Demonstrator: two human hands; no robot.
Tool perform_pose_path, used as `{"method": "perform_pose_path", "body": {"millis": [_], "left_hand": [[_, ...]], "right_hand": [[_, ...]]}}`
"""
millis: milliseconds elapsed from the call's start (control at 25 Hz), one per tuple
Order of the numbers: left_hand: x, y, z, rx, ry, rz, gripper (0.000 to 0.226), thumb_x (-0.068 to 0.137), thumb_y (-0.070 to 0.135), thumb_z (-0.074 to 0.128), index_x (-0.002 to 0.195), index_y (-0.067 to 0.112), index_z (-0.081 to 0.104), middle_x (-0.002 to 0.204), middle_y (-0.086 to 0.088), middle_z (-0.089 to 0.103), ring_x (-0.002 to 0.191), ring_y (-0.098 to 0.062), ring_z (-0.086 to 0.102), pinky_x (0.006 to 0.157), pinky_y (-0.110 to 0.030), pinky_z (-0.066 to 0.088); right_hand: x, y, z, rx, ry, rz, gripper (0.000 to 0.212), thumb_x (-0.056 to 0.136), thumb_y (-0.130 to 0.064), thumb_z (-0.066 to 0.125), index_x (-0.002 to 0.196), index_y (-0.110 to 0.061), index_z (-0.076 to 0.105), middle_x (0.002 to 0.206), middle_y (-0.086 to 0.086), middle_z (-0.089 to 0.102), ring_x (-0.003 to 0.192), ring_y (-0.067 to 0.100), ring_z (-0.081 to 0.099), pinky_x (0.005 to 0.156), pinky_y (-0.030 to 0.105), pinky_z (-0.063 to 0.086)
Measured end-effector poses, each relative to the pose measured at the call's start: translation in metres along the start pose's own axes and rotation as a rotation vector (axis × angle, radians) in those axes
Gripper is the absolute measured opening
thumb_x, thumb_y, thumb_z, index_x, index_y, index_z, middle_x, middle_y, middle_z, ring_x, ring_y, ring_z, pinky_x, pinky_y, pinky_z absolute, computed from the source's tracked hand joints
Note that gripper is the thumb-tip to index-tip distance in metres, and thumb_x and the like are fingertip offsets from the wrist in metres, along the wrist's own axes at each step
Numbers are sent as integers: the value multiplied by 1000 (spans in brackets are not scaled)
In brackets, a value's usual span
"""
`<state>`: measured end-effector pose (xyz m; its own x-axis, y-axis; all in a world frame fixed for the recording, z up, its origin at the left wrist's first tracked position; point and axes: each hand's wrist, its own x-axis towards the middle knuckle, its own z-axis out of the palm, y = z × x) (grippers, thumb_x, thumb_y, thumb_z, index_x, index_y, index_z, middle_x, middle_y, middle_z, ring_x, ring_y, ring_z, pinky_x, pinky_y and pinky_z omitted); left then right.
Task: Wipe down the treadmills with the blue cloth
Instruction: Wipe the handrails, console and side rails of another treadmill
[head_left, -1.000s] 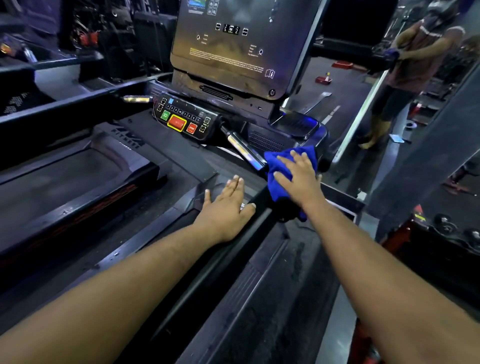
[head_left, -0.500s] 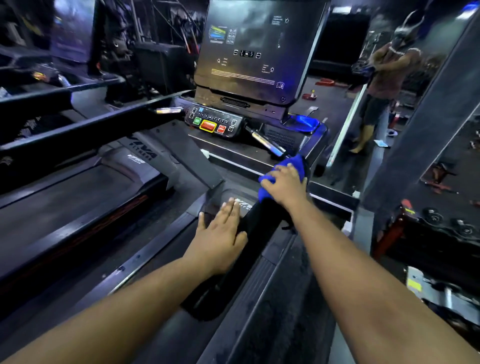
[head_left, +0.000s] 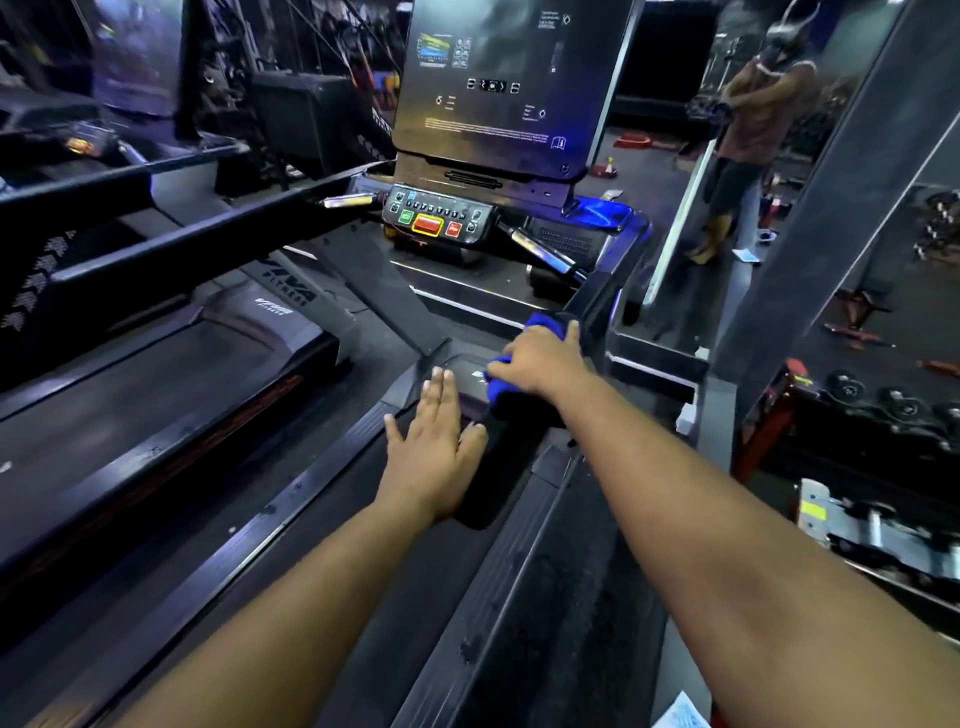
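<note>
**A:** A person leans over a treadmill (head_left: 530, 597) in a dim gym, both arms stretched forward. Why is the left hand (head_left: 436, 441) laid flat like that?

**B:** It reads as a brace. The fingers are straight and together, the palm pressing on the near end of the black handrail (head_left: 480, 499), gripping nothing. Judging by the lean, it carries some weight while the other arm works.

**A:** And the blue cloth (head_left: 498, 387)?

**B:** Bunched under the right hand (head_left: 543, 361), further up the same handrail, just past the left hand's fingertips. The fingers curl over the cloth and hold it wrapped against the rail, so the fabric covers the top and hangs down the side facing the belt. That hold suits a slide along the bar rather than a dab.

**A:** So the hands are apart?

**B:** Near each other on one rail, but not touching; the right one clamps the cloth, the left one lies spread.

**A:** What lies ahead of the cloth?

**B:** The rail climbs toward the button panel (head_left: 439, 221) and the dark screen (head_left: 498, 83) above it. A second treadmill (head_left: 156, 405) sits to the left. In my judgement the wipe is midway on this rail, with the rest of the machines waiting
</note>
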<state>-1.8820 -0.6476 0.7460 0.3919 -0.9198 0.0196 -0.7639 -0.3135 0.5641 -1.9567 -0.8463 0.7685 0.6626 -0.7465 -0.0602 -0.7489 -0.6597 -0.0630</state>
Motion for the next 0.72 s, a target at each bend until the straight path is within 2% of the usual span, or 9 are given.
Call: {"method": "perform_pose_path", "body": {"millis": [80,160,200,280,360,480,600,640,720], "left_hand": [[-1,-1,2,-5,65,17,74,94,53,18,157,25,-10,164,12,-17,143,7,-20,120,-50,-14],[0,-4,5,-41,132,40,82,84,59,10,157,28,-9,163,15,-18,141,10,-23,120,-47,-16],[-2,-6,5,-61,156,49,82,83,59,10,157,29,-8,163,17,-17,142,11,-22,120,-46,-16],[1,-7,9,-68,155,72,79,85,59,12,157,32,-6,162,20,-15,143,11,-20,121,-43,-16],[0,-9,7,-33,118,113,75,87,60,13,156,36,-6,161,22,-16,143,12,-20,122,-40,-15],[8,-8,11,22,27,142,71,88,63,13,154,42,-4,159,27,-17,143,12,-20,122,-40,-13],[8,-10,11,2,-17,141,73,88,64,15,156,41,0,160,27,-15,144,12,-17,123,-41,-12],[7,-10,11,-6,-23,137,74,88,64,16,156,40,0,160,28,-14,144,12,-17,123,-40,-12],[7,-9,11,-7,-42,128,74,87,64,16,156,40,1,160,28,-12,143,14,-16,123,-40,-12]], "right_hand": [[-15,-25,3,-97,18,-145,47,92,-58,40,108,-27,72,117,-2,68,125,20,51,118,57,6],[-45,-26,21,74,205,-311,43,89,-56,42,100,-27,72,109,-4,70,118,18,56,117,49,12],[-64,-22,35,236,347,-367,43,87,-56,43,103,-28,72,112,-6,69,121,16,55,117,47,12],[-88,-11,74,533,584,-395,49,88,-53,46,126,-27,64,137,-4,59,138,17,42,120,46,8],[-88,-8,107,774,668,-268,60,94,-53,42,148,-24,43,160,0,31,152,21,17,122,45,5],[-25,26,96,1196,606,62,70,94,-47,47,154,-22,23,165,-1,3,151,12,-6,122,31,-2],[52,81,81,1362,527,291,70,98,-29,52,156,-11,17,165,7,1,152,17,-5,121,27,-1],[65,90,84,1400,513,340,69,100,-31,51,157,-12,17,166,5,3,153,19,-3,123,30,2],[57,84,93,1462,479,450,80,92,-58,50,157,-23,18,166,-1,9,152,17,8,125,39,11]]}}
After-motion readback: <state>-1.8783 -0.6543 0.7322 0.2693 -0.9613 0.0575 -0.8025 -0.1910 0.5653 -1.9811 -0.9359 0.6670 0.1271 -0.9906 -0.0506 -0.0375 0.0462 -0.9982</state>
